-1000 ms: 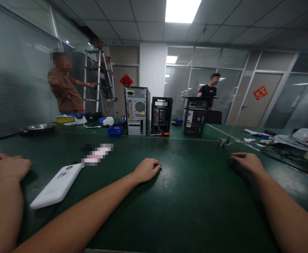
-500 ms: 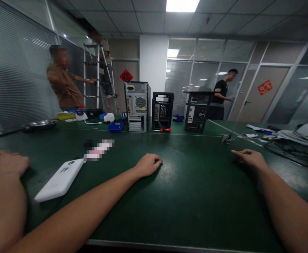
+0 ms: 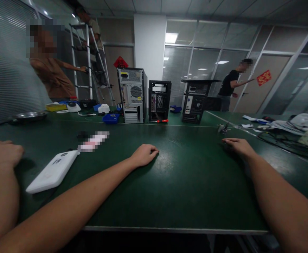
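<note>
My left hand (image 3: 145, 154) rests on the green tabletop (image 3: 185, 189), its fingers curled down and closed, with no object visible in them. To the right, my right hand (image 3: 238, 147) lies on the same table, index finger stretched out to the left and the others partly hidden beneath; I see nothing held. Small metal parts (image 3: 223, 128) stand just beyond its fingertips. Left of my left forearm lies a white power bank (image 3: 53, 172). Another person's hand (image 3: 5, 153) rests on the table at the far left edge.
Three computer cases, a tall grey one (image 3: 132, 95), a small black one (image 3: 159, 100) and a wider black one (image 3: 194, 102), stand across the table. A red screwdriver (image 3: 162, 121) and a blue bin (image 3: 111, 118) are near them. Cables (image 3: 283, 140) lie right. People and a ladder (image 3: 88, 63) are behind.
The whole view has shifted, so the table appears higher and slightly left. The person at the back right has moved right and stretched an arm forward. My hands keep about the same pose.
</note>
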Tool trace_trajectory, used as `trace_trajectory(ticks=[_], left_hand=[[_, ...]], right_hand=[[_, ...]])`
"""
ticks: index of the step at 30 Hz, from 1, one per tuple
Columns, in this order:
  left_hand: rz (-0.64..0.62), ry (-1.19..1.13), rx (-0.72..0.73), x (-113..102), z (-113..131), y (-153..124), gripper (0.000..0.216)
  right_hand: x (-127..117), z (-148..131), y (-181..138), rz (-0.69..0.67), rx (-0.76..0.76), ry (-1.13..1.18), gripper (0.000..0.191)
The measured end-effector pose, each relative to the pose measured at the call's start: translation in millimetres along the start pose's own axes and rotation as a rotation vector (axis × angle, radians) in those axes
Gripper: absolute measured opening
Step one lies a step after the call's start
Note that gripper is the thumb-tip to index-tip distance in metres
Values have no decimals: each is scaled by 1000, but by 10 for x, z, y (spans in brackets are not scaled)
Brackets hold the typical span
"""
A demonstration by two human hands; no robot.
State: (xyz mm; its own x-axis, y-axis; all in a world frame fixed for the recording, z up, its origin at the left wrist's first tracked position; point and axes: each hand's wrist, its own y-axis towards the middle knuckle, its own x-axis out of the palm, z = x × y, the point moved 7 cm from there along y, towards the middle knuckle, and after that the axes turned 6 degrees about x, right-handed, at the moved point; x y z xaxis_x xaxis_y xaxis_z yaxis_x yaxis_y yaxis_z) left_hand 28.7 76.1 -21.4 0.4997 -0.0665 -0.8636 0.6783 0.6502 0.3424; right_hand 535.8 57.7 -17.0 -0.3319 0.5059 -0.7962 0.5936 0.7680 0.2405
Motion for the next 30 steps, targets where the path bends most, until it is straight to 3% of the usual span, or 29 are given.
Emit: trace_trajectory(ticks=[3, 8, 19, 30], left_hand=[[-6, 4, -3, -6, 7, 0, 32], [-5, 15, 19, 15, -13, 7, 33], [-2, -24, 4, 22, -49, -5, 34], [2, -26, -1, 18, -51, -7, 33]], right_hand=[[43, 24, -2, -69, 19, -15, 39], [5, 70, -12, -28, 70, -75, 50], [-162, 351, -2, 172, 172, -145, 50], [-54, 363, 30, 130, 184, -91, 51]])
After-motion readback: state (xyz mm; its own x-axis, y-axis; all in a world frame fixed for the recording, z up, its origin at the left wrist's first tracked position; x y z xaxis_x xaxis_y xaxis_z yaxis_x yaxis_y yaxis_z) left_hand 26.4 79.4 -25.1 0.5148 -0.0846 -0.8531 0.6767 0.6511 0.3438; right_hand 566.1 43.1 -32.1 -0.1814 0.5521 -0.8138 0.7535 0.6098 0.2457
